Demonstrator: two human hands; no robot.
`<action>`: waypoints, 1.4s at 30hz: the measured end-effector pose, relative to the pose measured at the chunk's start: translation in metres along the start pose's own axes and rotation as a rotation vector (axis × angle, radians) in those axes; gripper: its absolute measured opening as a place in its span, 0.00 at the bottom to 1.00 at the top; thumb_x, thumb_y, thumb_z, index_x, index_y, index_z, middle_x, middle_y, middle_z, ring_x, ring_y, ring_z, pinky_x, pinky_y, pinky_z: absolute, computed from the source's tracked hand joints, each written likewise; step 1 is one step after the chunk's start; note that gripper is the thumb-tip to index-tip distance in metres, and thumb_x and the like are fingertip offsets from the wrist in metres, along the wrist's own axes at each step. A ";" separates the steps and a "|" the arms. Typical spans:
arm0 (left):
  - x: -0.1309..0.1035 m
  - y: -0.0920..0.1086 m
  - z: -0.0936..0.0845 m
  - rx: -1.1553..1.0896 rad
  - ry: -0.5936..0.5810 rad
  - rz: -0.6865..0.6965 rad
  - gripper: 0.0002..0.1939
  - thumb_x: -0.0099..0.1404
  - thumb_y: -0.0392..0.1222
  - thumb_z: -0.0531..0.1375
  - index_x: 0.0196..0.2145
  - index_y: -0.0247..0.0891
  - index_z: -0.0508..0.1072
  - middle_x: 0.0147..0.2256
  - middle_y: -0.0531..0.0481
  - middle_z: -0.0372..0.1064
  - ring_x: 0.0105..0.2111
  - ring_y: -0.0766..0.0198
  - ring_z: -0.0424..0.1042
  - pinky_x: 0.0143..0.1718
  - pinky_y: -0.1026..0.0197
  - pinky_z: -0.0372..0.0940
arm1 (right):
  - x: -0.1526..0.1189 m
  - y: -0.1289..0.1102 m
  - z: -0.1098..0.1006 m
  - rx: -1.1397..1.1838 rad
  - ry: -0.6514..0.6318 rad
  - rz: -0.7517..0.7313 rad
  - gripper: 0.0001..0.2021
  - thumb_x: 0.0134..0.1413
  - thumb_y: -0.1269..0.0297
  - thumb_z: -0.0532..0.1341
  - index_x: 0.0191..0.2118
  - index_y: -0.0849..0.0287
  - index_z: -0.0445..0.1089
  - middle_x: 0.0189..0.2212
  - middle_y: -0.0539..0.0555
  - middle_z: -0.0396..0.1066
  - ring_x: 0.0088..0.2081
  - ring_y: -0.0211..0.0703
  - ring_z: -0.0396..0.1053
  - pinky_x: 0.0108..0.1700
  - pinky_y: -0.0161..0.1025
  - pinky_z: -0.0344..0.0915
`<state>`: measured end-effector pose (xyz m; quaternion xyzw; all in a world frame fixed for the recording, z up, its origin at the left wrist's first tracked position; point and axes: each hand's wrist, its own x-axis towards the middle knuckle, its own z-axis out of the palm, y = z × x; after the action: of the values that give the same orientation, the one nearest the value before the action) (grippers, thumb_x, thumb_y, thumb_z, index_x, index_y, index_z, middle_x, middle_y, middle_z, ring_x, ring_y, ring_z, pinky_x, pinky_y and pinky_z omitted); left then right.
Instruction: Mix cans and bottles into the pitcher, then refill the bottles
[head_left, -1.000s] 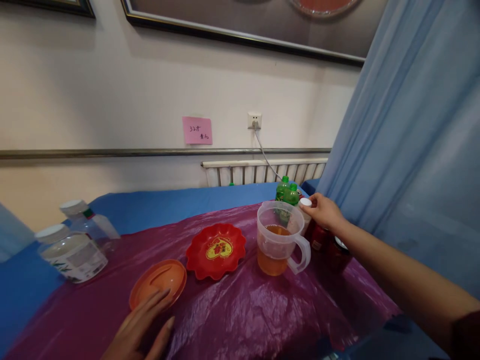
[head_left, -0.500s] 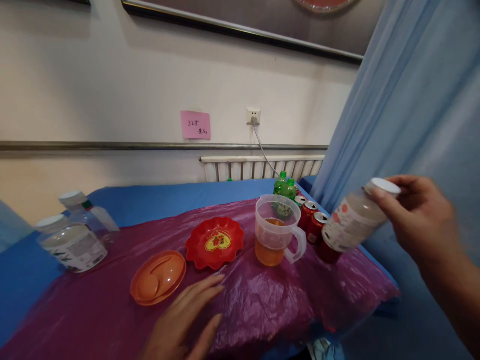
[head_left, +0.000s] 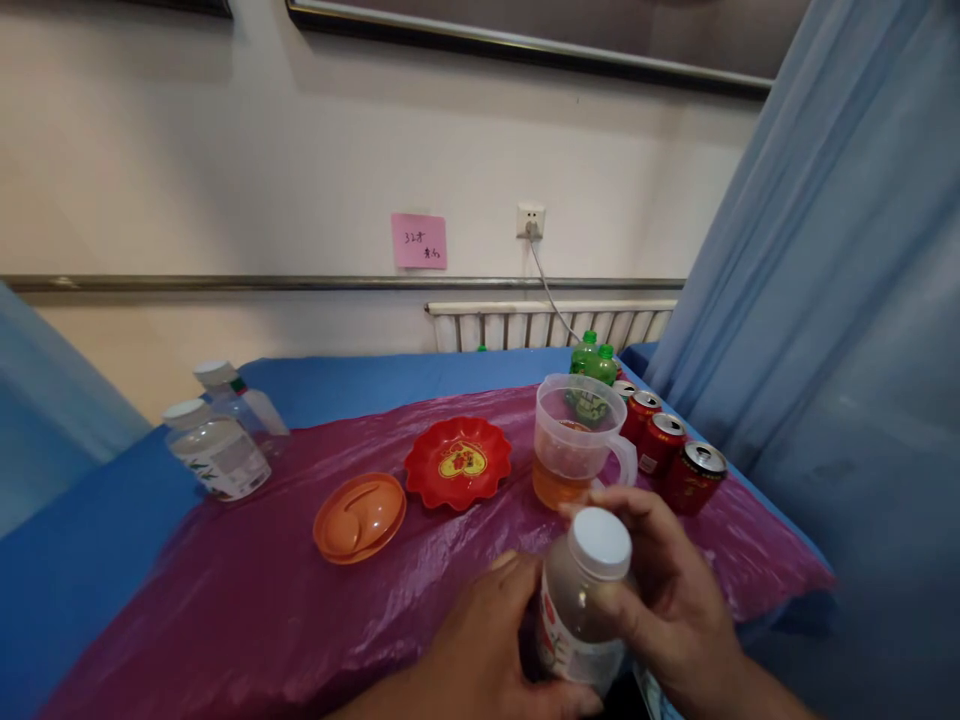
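Observation:
A plastic bottle (head_left: 577, 610) with a white cap and a printed label is held up close at the lower middle, cap upward and slightly tilted. My left hand (head_left: 487, 640) is wrapped around its lower left side. My right hand (head_left: 667, 600) grips the bottle's upper right side, thumb just below the cap (head_left: 601, 543). Beyond the hands stands a clear plastic pitcher (head_left: 574, 455), part filled with amber liquid. A red scalloped plate (head_left: 420, 470) and an orange divided dish (head_left: 360, 515) lie to the left of it.
Several red cans (head_left: 694, 480) and green bottles (head_left: 589, 355) line the right side. Two clear white-capped bottles (head_left: 225, 465) stand at the left. Purple plastic sheeting (head_left: 262, 600) covers part of the blue surface (head_left: 337, 380). A blue curtain (head_left: 840, 300) hangs at the right.
My right hand has brought the bottle from beside the cans to the lower middle. My left hand, earlier spread above the sheeting, has moved right and closed on it. The view has shifted left.

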<state>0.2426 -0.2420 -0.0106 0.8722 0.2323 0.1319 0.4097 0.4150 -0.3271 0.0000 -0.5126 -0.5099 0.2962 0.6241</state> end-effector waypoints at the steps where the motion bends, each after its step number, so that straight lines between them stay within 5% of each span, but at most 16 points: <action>1: -0.003 -0.003 -0.002 -0.027 0.018 -0.011 0.32 0.52 0.54 0.73 0.52 0.46 0.71 0.47 0.47 0.76 0.43 0.52 0.75 0.46 0.51 0.71 | 0.001 0.005 0.006 0.051 -0.075 0.035 0.39 0.47 0.33 0.67 0.58 0.48 0.59 0.48 0.59 0.74 0.45 0.54 0.76 0.43 0.44 0.75; 3: -0.008 -0.011 -0.005 -0.074 0.043 -0.009 0.30 0.53 0.52 0.72 0.52 0.45 0.71 0.47 0.47 0.76 0.42 0.54 0.75 0.45 0.53 0.72 | 0.001 0.016 0.016 0.113 -0.227 0.103 0.44 0.43 0.29 0.67 0.60 0.50 0.58 0.49 0.58 0.74 0.46 0.55 0.76 0.46 0.46 0.74; 6: -0.019 -0.022 -0.019 -0.036 0.033 0.008 0.32 0.55 0.54 0.72 0.55 0.46 0.71 0.50 0.45 0.76 0.44 0.52 0.76 0.46 0.52 0.72 | -0.002 0.036 0.025 0.111 -0.300 0.148 0.38 0.46 0.34 0.68 0.56 0.53 0.63 0.44 0.56 0.76 0.43 0.53 0.76 0.45 0.45 0.73; 9: -0.028 -0.019 -0.048 0.123 0.134 0.019 0.37 0.59 0.58 0.69 0.62 0.49 0.65 0.57 0.42 0.72 0.53 0.48 0.73 0.53 0.47 0.70 | -0.003 0.049 0.024 0.073 -0.299 0.144 0.36 0.47 0.43 0.72 0.57 0.54 0.63 0.47 0.57 0.74 0.46 0.52 0.74 0.47 0.44 0.72; 11: -0.029 -0.005 -0.072 0.243 0.187 0.050 0.32 0.69 0.53 0.62 0.67 0.52 0.58 0.63 0.43 0.66 0.61 0.49 0.67 0.61 0.43 0.63 | -0.003 0.052 0.020 0.067 -0.353 0.142 0.35 0.48 0.47 0.73 0.58 0.54 0.63 0.50 0.58 0.73 0.48 0.52 0.73 0.48 0.44 0.71; 13: -0.024 0.016 -0.093 0.304 0.063 0.175 0.29 0.73 0.48 0.58 0.68 0.55 0.56 0.66 0.47 0.62 0.64 0.52 0.63 0.66 0.42 0.57 | -0.002 0.051 0.017 0.090 -0.426 0.130 0.36 0.48 0.50 0.73 0.60 0.54 0.63 0.54 0.58 0.71 0.50 0.53 0.72 0.51 0.46 0.70; 15: -0.014 0.035 -0.104 0.297 -0.130 0.297 0.22 0.75 0.42 0.56 0.64 0.54 0.64 0.63 0.51 0.67 0.62 0.56 0.66 0.64 0.49 0.60 | -0.001 0.049 0.015 0.118 -0.489 0.104 0.37 0.46 0.53 0.74 0.61 0.54 0.62 0.57 0.59 0.69 0.55 0.55 0.69 0.56 0.49 0.67; 18: 0.001 0.045 -0.103 0.250 -0.245 0.407 0.16 0.75 0.37 0.54 0.57 0.48 0.72 0.58 0.50 0.71 0.56 0.59 0.69 0.60 0.56 0.64 | -0.003 0.049 0.015 0.128 -0.506 0.098 0.38 0.44 0.56 0.75 0.61 0.55 0.63 0.57 0.58 0.69 0.57 0.56 0.67 0.59 0.51 0.64; 22: 0.012 0.031 -0.080 0.346 -0.059 0.364 0.16 0.75 0.46 0.54 0.57 0.45 0.71 0.52 0.45 0.73 0.50 0.57 0.71 0.53 0.55 0.68 | -0.008 0.053 0.014 0.040 -0.408 0.133 0.34 0.47 0.56 0.73 0.59 0.54 0.64 0.52 0.57 0.72 0.49 0.53 0.71 0.51 0.48 0.67; 27: 0.018 0.023 -0.068 0.537 0.103 0.189 0.33 0.67 0.67 0.56 0.54 0.36 0.74 0.43 0.40 0.75 0.44 0.48 0.73 0.47 0.44 0.70 | -0.010 0.056 0.012 -0.071 -0.346 0.160 0.29 0.48 0.57 0.72 0.55 0.55 0.64 0.46 0.55 0.74 0.43 0.50 0.71 0.45 0.46 0.68; 31: 0.015 0.035 -0.081 0.358 -0.081 0.275 0.23 0.74 0.51 0.56 0.64 0.49 0.65 0.63 0.43 0.65 0.61 0.52 0.66 0.61 0.46 0.62 | -0.009 0.055 0.009 -0.075 -0.303 0.136 0.30 0.48 0.60 0.72 0.56 0.54 0.63 0.50 0.55 0.72 0.48 0.52 0.71 0.49 0.46 0.67; 34: 0.015 0.038 -0.086 0.234 -0.126 0.269 0.18 0.75 0.41 0.53 0.60 0.51 0.70 0.59 0.48 0.69 0.58 0.58 0.69 0.60 0.54 0.63 | -0.008 0.054 0.007 -0.113 -0.327 0.137 0.29 0.47 0.61 0.73 0.55 0.53 0.65 0.48 0.54 0.73 0.45 0.50 0.71 0.46 0.45 0.67; 37: 0.021 0.037 -0.083 0.203 -0.030 0.202 0.14 0.73 0.45 0.57 0.53 0.46 0.74 0.50 0.48 0.74 0.50 0.58 0.73 0.52 0.56 0.67 | -0.007 0.052 0.006 -0.148 -0.318 0.151 0.29 0.47 0.61 0.73 0.54 0.54 0.65 0.45 0.53 0.73 0.42 0.48 0.71 0.43 0.44 0.66; 42: 0.032 0.037 -0.082 -0.024 0.350 0.054 0.14 0.73 0.51 0.53 0.39 0.40 0.73 0.33 0.52 0.71 0.33 0.64 0.70 0.35 0.62 0.65 | -0.011 0.051 0.005 -0.204 -0.315 0.193 0.28 0.47 0.60 0.72 0.54 0.54 0.65 0.45 0.54 0.74 0.43 0.51 0.71 0.45 0.46 0.67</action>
<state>0.2468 -0.1924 0.0715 0.8369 0.2749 0.2953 0.3700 0.4145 -0.3199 -0.0515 -0.5670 -0.5773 0.3778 0.4500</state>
